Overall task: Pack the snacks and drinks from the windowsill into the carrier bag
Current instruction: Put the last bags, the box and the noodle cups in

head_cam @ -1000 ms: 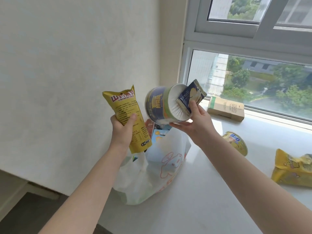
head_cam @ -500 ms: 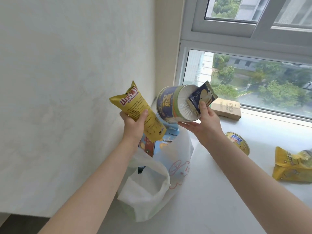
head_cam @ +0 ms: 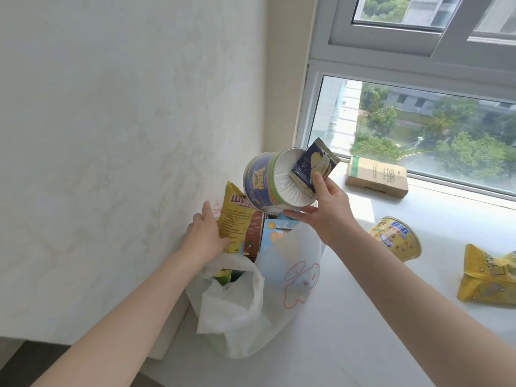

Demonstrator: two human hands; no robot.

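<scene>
Over bag (head_cam: 251,317), left hand (head_cam: 202,238) seemingly grips yellow packet (head_cam: 233,219), seating it inside; right hand (head_cam: 328,210) clamps tub (head_cam: 265,185) plus sachet (head_cam: 312,163), queued next.

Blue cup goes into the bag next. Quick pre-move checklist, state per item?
1. Right hand grips blue cup: ok.
2. Sachet pinned under its thumb: ok.
3. Yellow packet fully inside carrier bag: not ok, top protrudes, left hand holds it.
4. Room at bag mouth for cup: cannot tell, cartons crowd it.
5. Bag standing on windowsill: ok.
6. Sill emptied: not ok; cardboard box, yellow cup, yellow pouch remain.
</scene>
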